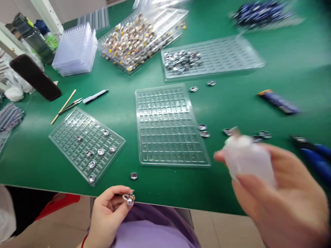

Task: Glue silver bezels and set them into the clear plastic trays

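**Steadily now: small shiny piece pinched low, white bottle raised at lower right**

Judging from the grip, the small shiny piece (128,199) wants a firm pinch by its rim, with the white bottle (247,158) brought close and slow before anything touches; its blur suggests quick motion, which risks a miss.

Near the bottom centre, the left hand (110,210) sits palm up just below the desk (258,100) edge, fingers (121,191) curled together and clamped on the piece. At lower right, the right hand (281,196) is raised over the desk, fingers wrapped round the bottle, tip pointing up and left. A clear empty tray (168,125) lies mid-frame, with loose shiny pieces (204,131) beside it.
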Tool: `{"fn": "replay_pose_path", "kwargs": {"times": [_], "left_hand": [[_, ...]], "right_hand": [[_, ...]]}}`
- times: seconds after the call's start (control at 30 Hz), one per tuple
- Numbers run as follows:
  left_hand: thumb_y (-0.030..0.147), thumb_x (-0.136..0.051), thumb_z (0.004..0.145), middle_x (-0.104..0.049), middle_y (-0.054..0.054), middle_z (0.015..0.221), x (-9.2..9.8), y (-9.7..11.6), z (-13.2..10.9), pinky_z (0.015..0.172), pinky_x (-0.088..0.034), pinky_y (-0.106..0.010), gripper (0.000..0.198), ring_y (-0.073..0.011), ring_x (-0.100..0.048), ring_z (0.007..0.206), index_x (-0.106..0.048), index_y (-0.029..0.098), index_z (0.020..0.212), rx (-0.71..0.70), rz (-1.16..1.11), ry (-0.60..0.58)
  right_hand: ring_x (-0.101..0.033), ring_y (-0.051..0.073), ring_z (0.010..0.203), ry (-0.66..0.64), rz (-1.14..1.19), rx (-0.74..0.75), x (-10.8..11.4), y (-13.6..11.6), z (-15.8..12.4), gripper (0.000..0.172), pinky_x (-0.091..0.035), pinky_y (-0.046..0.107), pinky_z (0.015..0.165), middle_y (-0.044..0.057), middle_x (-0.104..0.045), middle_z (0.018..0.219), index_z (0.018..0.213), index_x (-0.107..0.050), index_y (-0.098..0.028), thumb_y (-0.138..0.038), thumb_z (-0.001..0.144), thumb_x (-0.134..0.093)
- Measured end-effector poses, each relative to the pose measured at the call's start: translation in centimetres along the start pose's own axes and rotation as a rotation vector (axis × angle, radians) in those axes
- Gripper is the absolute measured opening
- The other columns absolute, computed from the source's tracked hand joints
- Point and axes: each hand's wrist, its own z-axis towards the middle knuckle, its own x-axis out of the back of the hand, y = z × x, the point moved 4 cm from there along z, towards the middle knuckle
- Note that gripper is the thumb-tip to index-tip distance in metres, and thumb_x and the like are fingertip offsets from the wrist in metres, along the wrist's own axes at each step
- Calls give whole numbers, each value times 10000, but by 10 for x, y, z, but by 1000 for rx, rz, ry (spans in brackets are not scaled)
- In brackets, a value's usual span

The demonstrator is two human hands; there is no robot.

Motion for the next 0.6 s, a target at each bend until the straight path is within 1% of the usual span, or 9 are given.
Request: {"fn": "replay_pose_path", "kwargs": {"times": [0.13,0.23,0.33,0.4,0.47,0.5,0.53,0.57,0.6], "left_hand": [[260,-824,660,-749,-56,854,7,-3,7,696,-555,-157,217,-143,-702,756,-735,187,843,25,-30,-39],[239,-825,651,-724,-34,839,10,6,7,676,-545,-146,186,-114,-674,712,-752,190,815,-34,-9,-103],[247,-838,626,-713,-29,818,11,16,3,671,-543,-148,206,-103,-659,694,-760,186,806,-49,-27,-61],[259,-853,602,-725,-35,791,12,18,0,675,-544,-155,238,-112,-662,708,-749,180,801,-6,-74,8],[259,-863,587,-734,-40,772,13,18,-1,664,-542,-161,255,-117,-663,708,-728,170,784,22,-115,49],[256,-864,585,-735,-42,770,13,17,0,656,-542,-166,256,-119,-662,702,-718,164,774,24,-122,44],[254,-861,592,-735,-44,772,14,16,1,653,-543,-171,254,-119,-661,696,-711,160,774,19,-121,26],[254,-855,605,-737,-48,781,15,14,3,657,-546,-179,252,-122,-664,700,-709,157,786,16,-118,0],[256,-848,618,-738,-52,793,16,12,5,667,-550,-188,254,-126,-667,709,-707,155,804,15,-116,-26]], "right_hand": [[-629,239,913,29,54,223,-1,-32,91,421,-491,406,815,40,-671,935,878,-604,-235,-277,565,-883],[-634,196,871,24,-110,169,0,-24,147,343,-475,426,879,57,-668,972,816,-528,-236,-142,661,-819],[-648,214,889,68,-191,50,2,-8,171,431,-471,447,887,129,-659,1035,821,-494,-203,28,615,-793],[-618,269,1023,151,-271,92,2,-7,160,548,-449,475,922,179,-609,1151,933,-495,-195,15,562,-839],[-584,299,1090,260,-365,360,-4,-20,126,617,-454,485,919,163,-583,1193,1050,-502,-205,-116,575,-885],[-602,298,1056,271,-394,579,-11,-29,100,580,-485,477,874,132,-607,1150,1080,-521,-212,-204,623,-877],[-625,284,987,197,-409,751,-23,-35,72,440,-510,455,816,101,-636,1062,1057,-557,-212,-222,705,-822],[-641,242,918,-42,-473,843,-42,-36,45,224,-521,419,799,70,-661,977,1026,-595,-216,-205,832,-706],[-646,214,893,-425,-463,932,-65,-32,16,126,-535,383,782,62,-676,960,1023,-602,-210,-156,913,-573]]}}
